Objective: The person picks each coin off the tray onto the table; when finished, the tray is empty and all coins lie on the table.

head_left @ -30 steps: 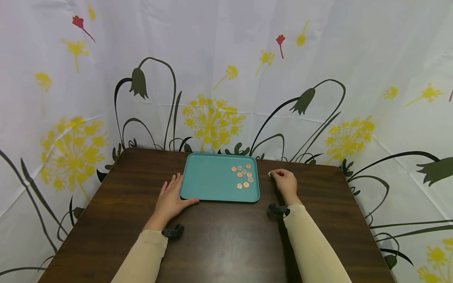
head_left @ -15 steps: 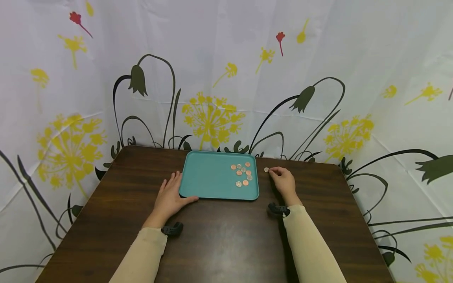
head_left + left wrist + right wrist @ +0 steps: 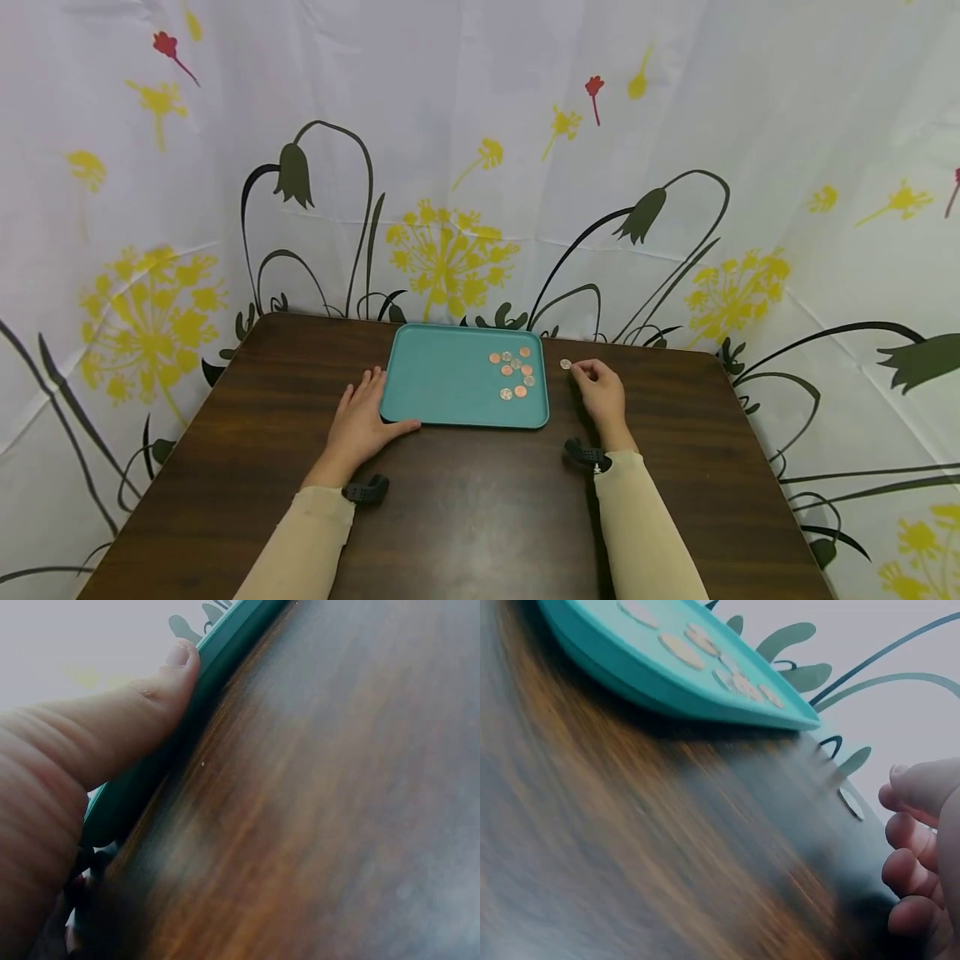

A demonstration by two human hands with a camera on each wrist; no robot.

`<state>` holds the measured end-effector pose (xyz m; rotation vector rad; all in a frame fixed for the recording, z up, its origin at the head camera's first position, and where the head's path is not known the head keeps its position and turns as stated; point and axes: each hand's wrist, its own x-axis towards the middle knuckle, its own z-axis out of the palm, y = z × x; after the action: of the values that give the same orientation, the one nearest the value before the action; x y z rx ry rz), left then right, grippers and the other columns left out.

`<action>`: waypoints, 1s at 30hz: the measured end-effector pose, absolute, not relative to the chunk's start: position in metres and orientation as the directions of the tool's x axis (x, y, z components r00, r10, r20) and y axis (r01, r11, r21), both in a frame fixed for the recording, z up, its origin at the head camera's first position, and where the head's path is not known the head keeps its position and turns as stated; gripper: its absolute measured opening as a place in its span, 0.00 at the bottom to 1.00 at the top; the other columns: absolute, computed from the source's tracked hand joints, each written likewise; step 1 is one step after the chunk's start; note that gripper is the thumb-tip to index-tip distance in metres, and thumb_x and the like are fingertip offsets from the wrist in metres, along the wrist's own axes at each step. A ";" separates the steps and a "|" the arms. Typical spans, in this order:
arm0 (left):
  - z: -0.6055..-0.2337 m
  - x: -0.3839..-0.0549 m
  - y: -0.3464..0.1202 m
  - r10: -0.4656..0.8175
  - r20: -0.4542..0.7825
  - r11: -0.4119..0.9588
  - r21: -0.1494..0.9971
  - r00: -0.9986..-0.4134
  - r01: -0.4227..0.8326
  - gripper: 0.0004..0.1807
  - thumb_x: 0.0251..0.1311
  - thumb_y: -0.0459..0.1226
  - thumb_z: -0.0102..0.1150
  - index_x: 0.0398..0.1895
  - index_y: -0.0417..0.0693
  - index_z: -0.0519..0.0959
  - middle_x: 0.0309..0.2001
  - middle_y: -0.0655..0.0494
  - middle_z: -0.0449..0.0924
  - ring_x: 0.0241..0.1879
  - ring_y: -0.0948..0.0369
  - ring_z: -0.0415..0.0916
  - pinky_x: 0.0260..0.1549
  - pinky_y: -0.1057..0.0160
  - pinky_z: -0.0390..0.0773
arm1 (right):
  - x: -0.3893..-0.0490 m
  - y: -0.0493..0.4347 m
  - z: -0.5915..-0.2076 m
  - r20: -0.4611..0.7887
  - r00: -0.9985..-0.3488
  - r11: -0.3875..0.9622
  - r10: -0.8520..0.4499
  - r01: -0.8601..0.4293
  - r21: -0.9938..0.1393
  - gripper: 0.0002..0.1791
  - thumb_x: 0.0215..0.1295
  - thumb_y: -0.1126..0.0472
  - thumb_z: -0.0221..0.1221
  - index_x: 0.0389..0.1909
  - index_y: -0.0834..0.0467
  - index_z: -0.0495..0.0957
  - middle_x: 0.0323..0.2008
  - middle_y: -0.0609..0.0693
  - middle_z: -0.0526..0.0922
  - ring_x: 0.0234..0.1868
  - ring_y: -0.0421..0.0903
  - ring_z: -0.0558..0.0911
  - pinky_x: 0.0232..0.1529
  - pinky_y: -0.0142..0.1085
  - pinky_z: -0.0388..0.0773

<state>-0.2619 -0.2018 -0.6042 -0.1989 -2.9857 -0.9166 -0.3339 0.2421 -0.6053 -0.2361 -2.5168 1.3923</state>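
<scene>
A teal tray (image 3: pixel 442 400) lies on the table, with several copper and silver coins (image 3: pixel 517 367) in its right half. My left hand (image 3: pixel 360 429) rests at the tray's near left corner with fingers spread. In the left wrist view its thumb (image 3: pixel 142 712) touches the tray's rim (image 3: pixel 217 656). Right of the tray, a single silver coin (image 3: pixel 566 364) lies flat on the table. My right hand (image 3: pixel 602 393) is just right of that coin, fingers loosely bent and holding nothing. A small gap separates the fingertips (image 3: pixel 904 774) from the coin (image 3: pixel 850 804) in the right wrist view.
The dark wooden table (image 3: pixel 480 517) ends at a back edge just behind the tray. A white curtain (image 3: pixel 480 75) printed with flowers hangs beyond it. Each wrist wears a black band (image 3: pixel 366 490).
The right hand has let go of the silver coin, now flat on the table, and its fingertips have drawn slightly away. The left hand and tray stay put.
</scene>
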 end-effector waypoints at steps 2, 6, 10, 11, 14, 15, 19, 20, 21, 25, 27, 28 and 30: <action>-0.604 -0.263 -0.201 0.120 0.054 0.819 0.558 -0.991 0.130 0.71 0.57 0.69 0.75 0.90 0.39 0.49 0.90 0.37 0.44 0.89 0.40 0.41 0.86 0.33 0.37 | -0.331 0.239 -0.606 0.142 -0.952 0.487 0.271 0.008 -0.874 0.12 0.77 0.51 0.69 0.45 0.56 0.89 0.31 0.46 0.80 0.34 0.45 0.75 0.37 0.36 0.72; -0.603 -0.265 -0.200 0.118 0.057 0.826 0.548 -0.991 0.130 0.72 0.57 0.70 0.74 0.90 0.40 0.49 0.90 0.38 0.43 0.90 0.41 0.41 0.87 0.33 0.38 | -0.325 0.229 -0.603 0.128 -0.950 0.354 0.285 -0.020 -0.935 0.13 0.74 0.50 0.71 0.44 0.57 0.89 0.29 0.43 0.77 0.32 0.43 0.74 0.34 0.33 0.70; -0.603 -0.265 -0.200 0.120 0.051 0.826 0.549 -0.991 0.129 0.71 0.57 0.69 0.75 0.90 0.40 0.48 0.90 0.38 0.43 0.90 0.41 0.41 0.87 0.33 0.38 | -0.321 0.219 -0.601 0.089 -0.963 0.220 0.255 -0.032 -0.975 0.14 0.74 0.50 0.71 0.44 0.57 0.89 0.29 0.41 0.78 0.27 0.40 0.72 0.27 0.30 0.68; -0.603 -0.264 -0.200 0.121 0.051 0.823 0.553 -0.991 0.129 0.71 0.57 0.69 0.75 0.90 0.39 0.49 0.90 0.38 0.43 0.90 0.40 0.41 0.87 0.33 0.37 | -0.320 0.216 -0.601 0.081 -0.970 0.196 0.229 -0.035 -0.980 0.14 0.74 0.50 0.71 0.45 0.57 0.89 0.30 0.41 0.78 0.27 0.40 0.71 0.26 0.30 0.68; -0.604 -0.262 -0.200 0.120 0.052 0.819 0.559 -0.991 0.129 0.71 0.57 0.68 0.76 0.90 0.38 0.49 0.90 0.37 0.43 0.89 0.39 0.41 0.87 0.33 0.37 | -0.319 0.209 -0.603 0.070 -0.988 0.183 0.140 -0.044 -0.982 0.13 0.75 0.51 0.71 0.47 0.57 0.89 0.31 0.42 0.79 0.27 0.40 0.72 0.26 0.29 0.69; -0.604 -0.261 -0.200 0.120 0.052 0.818 0.561 -0.991 0.129 0.71 0.57 0.68 0.75 0.90 0.38 0.49 0.90 0.37 0.43 0.89 0.39 0.41 0.87 0.33 0.37 | -0.319 0.208 -0.604 0.076 -0.990 0.199 0.117 -0.052 -0.979 0.12 0.75 0.52 0.71 0.47 0.57 0.89 0.32 0.43 0.79 0.28 0.40 0.72 0.27 0.29 0.69; -0.605 -0.261 -0.200 0.125 0.055 0.814 0.566 -0.991 0.134 0.70 0.58 0.68 0.75 0.90 0.39 0.49 0.89 0.36 0.43 0.89 0.39 0.41 0.86 0.32 0.38 | -0.321 0.203 -0.608 0.116 -0.990 0.282 0.079 -0.090 -0.955 0.08 0.75 0.56 0.71 0.44 0.56 0.91 0.31 0.46 0.76 0.32 0.44 0.73 0.30 0.30 0.68; -0.605 -0.261 -0.200 0.124 0.056 0.814 0.566 -0.991 0.134 0.70 0.58 0.68 0.74 0.90 0.39 0.49 0.90 0.37 0.43 0.89 0.39 0.41 0.86 0.32 0.38 | -0.321 0.203 -0.608 0.124 -0.989 0.304 0.076 -0.095 -0.948 0.07 0.74 0.56 0.71 0.44 0.55 0.91 0.31 0.46 0.76 0.32 0.45 0.73 0.30 0.30 0.68; -0.606 -0.261 -0.201 0.122 0.057 0.814 0.566 -0.991 0.132 0.70 0.58 0.68 0.74 0.90 0.39 0.49 0.90 0.37 0.43 0.89 0.39 0.41 0.86 0.33 0.37 | -0.322 0.202 -0.609 0.126 -0.989 0.324 0.073 -0.096 -0.941 0.06 0.74 0.56 0.72 0.44 0.55 0.91 0.31 0.46 0.76 0.33 0.45 0.73 0.31 0.30 0.68; -0.606 -0.260 -0.201 0.114 0.059 0.812 0.570 -0.992 0.127 0.70 0.58 0.67 0.76 0.90 0.39 0.49 0.90 0.37 0.43 0.90 0.40 0.41 0.86 0.33 0.37 | -0.324 0.203 -0.609 0.113 -0.993 0.372 0.036 -0.092 -0.924 0.07 0.72 0.56 0.73 0.46 0.53 0.92 0.30 0.46 0.76 0.32 0.45 0.73 0.31 0.31 0.68; -0.606 -0.260 -0.202 0.116 0.055 0.814 0.567 -0.992 0.126 0.70 0.58 0.67 0.76 0.90 0.39 0.49 0.90 0.37 0.43 0.90 0.40 0.41 0.86 0.33 0.37 | -0.324 0.203 -0.608 0.105 -0.994 0.379 0.014 -0.092 -0.921 0.08 0.71 0.57 0.74 0.47 0.54 0.92 0.29 0.46 0.75 0.30 0.45 0.72 0.30 0.31 0.67; -0.606 -0.260 -0.202 0.118 0.053 0.814 0.567 -0.992 0.127 0.70 0.58 0.67 0.75 0.90 0.39 0.49 0.90 0.37 0.43 0.90 0.40 0.40 0.86 0.33 0.37 | -0.324 0.203 -0.608 0.104 -0.995 0.393 0.006 -0.094 -0.915 0.08 0.71 0.58 0.74 0.48 0.53 0.92 0.28 0.46 0.75 0.29 0.45 0.71 0.29 0.31 0.67; -0.606 -0.261 -0.202 0.122 0.049 0.818 0.561 -0.991 0.128 0.70 0.59 0.68 0.75 0.90 0.39 0.48 0.90 0.37 0.43 0.90 0.40 0.40 0.86 0.33 0.37 | -0.324 0.203 -0.606 0.111 -0.994 0.427 -0.011 -0.105 -0.898 0.09 0.71 0.57 0.74 0.48 0.52 0.92 0.26 0.47 0.73 0.27 0.46 0.70 0.28 0.32 0.66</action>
<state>-0.2610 -0.2018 -0.6056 -0.2051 -2.9842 -0.9222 -0.3237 0.2031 -0.6063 0.1056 -2.5784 1.6322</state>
